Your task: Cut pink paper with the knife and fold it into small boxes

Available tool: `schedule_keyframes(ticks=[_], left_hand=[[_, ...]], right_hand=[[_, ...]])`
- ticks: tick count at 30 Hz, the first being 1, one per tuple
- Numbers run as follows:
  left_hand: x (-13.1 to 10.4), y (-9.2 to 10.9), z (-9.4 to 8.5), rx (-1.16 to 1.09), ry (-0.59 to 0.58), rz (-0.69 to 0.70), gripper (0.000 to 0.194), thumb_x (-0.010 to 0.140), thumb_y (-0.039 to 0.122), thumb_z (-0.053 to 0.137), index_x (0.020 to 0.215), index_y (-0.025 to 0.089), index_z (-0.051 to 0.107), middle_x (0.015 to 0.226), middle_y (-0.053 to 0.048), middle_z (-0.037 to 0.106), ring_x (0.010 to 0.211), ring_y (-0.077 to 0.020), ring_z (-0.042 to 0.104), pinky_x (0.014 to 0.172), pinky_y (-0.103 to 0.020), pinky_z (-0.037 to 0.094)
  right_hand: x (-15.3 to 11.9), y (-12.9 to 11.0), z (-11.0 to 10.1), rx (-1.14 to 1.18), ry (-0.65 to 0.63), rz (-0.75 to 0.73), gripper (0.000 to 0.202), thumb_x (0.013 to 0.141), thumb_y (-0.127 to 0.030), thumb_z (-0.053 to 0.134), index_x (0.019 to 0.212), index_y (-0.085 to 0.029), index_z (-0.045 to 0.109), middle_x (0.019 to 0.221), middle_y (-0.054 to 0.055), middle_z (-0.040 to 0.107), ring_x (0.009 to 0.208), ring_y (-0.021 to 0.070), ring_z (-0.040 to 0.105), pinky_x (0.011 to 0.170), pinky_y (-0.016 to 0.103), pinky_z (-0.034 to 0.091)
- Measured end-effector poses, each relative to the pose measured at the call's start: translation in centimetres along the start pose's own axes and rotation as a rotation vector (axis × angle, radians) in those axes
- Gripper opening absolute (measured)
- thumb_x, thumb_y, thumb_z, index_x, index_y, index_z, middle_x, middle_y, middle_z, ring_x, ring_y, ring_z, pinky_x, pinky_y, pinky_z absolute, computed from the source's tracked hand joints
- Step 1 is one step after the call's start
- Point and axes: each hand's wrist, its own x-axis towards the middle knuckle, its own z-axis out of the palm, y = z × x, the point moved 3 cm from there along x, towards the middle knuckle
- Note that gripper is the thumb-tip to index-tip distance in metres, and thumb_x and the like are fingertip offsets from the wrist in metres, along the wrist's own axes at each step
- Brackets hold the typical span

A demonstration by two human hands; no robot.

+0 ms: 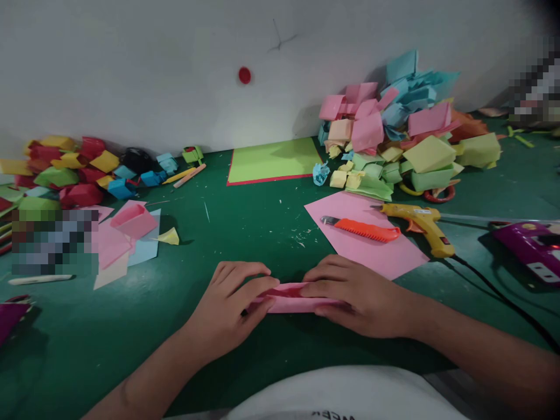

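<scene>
A folded strip of pink paper (294,304) lies low in front of me, just above the green table. My left hand (238,300) pinches its left end, thumb in front and fingers behind. At the other end, my right hand (350,294) grips the paper with its fingertips inside the fold and its thumb along the near side. Between the hands the fold gapes a little. Part of each end is hidden under the fingers. Right of my right hand lies a pink sheet (363,259) with an orange box cutter (367,228) on it.
A yellow glue gun (417,224) with a black cord lies at right, near a purple device (531,248). Folded paper pieces (367,131) are heaped at the back right, colourful paper blocks (83,166) at the back left. A lime sheet (273,162) lies by the wall.
</scene>
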Motion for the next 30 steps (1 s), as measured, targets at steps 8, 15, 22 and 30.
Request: schedule_keyframes(ticks=[8, 15, 22, 30], left_hand=[[0.0, 0.4, -1.0, 0.034, -0.079, 0.206, 0.034, 0.089, 0.014, 0.065, 0.121, 0.027, 0.064, 0.131, -0.009, 0.061, 0.112, -0.0255, 0.057, 0.096, -0.044, 0.042], [2.4, -0.8, -1.5, 0.154, -0.068, 0.304, 0.019, 0.091, 0.011, 0.058, 0.092, 0.025, 0.071, 0.12, -0.005, 0.067, 0.105, -0.0216, 0.057, 0.089, -0.039, 0.044], [6.6, -2.6, -0.7, 0.107, 0.015, 0.348, 0.02, 0.091, 0.01, 0.06, 0.09, 0.026, 0.073, 0.12, -0.007, 0.066, 0.108, -0.0229, 0.057, 0.093, -0.041, 0.044], [8.7, -6.3, -0.3, -0.558, 0.14, -0.495, 0.039, 0.098, 0.055, 0.047, 0.107, 0.019, 0.061, 0.11, -0.009, 0.065, 0.087, -0.0186, 0.064, 0.073, -0.032, 0.051]], right_hand=[[-0.3, -0.4, -0.9, 0.108, -0.027, -0.039, 0.039, 0.095, -0.045, 0.054, 0.122, -0.021, 0.067, 0.106, 0.009, 0.069, 0.09, 0.0241, 0.06, 0.085, 0.043, 0.041], [0.2, 0.9, -0.4, 0.093, 0.062, 0.414, 0.046, 0.089, -0.047, 0.064, 0.129, -0.024, 0.065, 0.088, 0.003, 0.07, 0.078, 0.0217, 0.059, 0.07, 0.036, 0.042], [0.6, 3.2, -1.3, 0.224, 0.171, 0.689, 0.027, 0.088, -0.032, 0.061, 0.113, -0.026, 0.07, 0.075, -0.002, 0.064, 0.065, 0.0149, 0.055, 0.057, 0.027, 0.039], [1.9, 3.9, -4.5, 0.082, 0.33, 0.608, 0.018, 0.092, -0.033, 0.054, 0.081, -0.022, 0.063, 0.073, 0.0, 0.064, 0.064, 0.016, 0.057, 0.054, 0.028, 0.038]])
